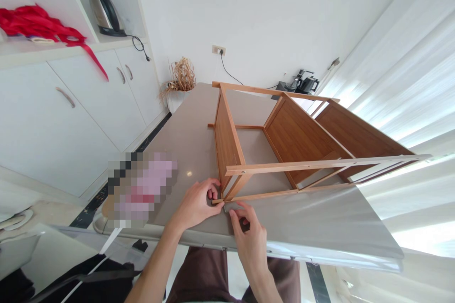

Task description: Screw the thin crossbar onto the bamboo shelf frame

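A wooden shelf unit [307, 140] lies on its side on the grey table, its panels standing upright between long rails. At its near left corner, my left hand [195, 204] is closed round the short projecting end of the lower rail [218, 201], thumb in front and fingers behind. Just right of that corner, my right hand [251, 233] is curled in a pinch close to the rail. A thin, small piece seems to show by its thumb, but the fingers hide what it is. A screw head [243, 172] shows on the upper near rail.
The table [320, 218] reaches close to my legs. A blurred pinkish patch [149, 184] covers its left end. White cabinets [88, 99] with a kettle [104, 12] stand left, a dried plant [182, 75] behind. A black appliance [307, 84] is at the back right, near curtains [401, 57].
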A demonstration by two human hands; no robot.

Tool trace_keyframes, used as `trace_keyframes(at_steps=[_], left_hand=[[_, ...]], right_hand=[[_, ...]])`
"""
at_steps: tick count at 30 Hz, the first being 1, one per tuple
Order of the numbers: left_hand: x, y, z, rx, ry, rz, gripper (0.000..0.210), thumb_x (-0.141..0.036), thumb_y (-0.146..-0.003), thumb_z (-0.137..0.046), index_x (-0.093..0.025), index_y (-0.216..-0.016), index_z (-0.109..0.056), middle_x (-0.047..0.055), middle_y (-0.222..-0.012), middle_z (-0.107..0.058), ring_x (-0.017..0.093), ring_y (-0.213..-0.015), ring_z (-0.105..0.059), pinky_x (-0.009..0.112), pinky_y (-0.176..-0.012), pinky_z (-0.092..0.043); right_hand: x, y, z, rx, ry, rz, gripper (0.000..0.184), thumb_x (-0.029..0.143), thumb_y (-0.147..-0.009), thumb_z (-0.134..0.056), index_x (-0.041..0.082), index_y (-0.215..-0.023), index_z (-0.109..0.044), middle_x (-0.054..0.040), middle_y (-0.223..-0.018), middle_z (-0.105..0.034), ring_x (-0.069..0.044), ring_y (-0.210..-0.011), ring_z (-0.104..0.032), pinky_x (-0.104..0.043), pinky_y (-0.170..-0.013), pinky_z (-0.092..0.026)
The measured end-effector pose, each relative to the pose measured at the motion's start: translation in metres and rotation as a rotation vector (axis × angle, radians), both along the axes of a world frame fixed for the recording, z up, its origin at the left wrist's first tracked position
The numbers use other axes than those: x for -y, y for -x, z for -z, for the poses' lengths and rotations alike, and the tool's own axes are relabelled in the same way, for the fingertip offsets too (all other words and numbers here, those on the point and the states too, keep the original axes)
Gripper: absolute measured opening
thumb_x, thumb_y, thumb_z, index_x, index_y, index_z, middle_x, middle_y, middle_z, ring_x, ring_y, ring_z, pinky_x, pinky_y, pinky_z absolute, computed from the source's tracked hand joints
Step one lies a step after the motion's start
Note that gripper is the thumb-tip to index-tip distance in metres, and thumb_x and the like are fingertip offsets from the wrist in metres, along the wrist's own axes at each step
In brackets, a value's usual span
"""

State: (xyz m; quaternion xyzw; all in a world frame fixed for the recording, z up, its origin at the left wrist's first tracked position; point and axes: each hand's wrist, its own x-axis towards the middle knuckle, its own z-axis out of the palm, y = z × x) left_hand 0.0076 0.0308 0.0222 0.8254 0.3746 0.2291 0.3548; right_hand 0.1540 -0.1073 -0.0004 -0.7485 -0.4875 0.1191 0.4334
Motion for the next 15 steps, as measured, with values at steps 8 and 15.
trace_keyframes(at_steps=[8,15], left_hand=[[0.001,-0.001,-0.005,0.003,0.013,0.012,0.032,-0.028,-0.077,-0.069,-0.024,-0.106,-0.060,-0.003,-0.082,-0.069,0.019,-0.078,-0.064,0.035,-0.082,-0.044],[0.001,0.000,-0.003,0.018,0.002,0.013,0.033,-0.027,-0.076,-0.070,-0.024,-0.106,-0.060,-0.002,-0.081,-0.070,0.019,-0.079,-0.065,0.035,-0.081,-0.045]], right_hand=[[0.000,-0.018,0.000,0.249,-0.133,-0.195,0.017,0.026,-0.101,-0.055,0.025,-0.104,-0.072,-0.0051,-0.095,-0.071,-0.020,-0.089,-0.065,-0.034,-0.080,-0.055],[-0.002,-0.031,-0.004,0.374,-0.104,-0.255,0.019,0.020,-0.100,-0.057,0.025,-0.101,-0.075,-0.0074,-0.097,-0.066,-0.021,-0.089,-0.062,-0.036,-0.078,-0.055]])
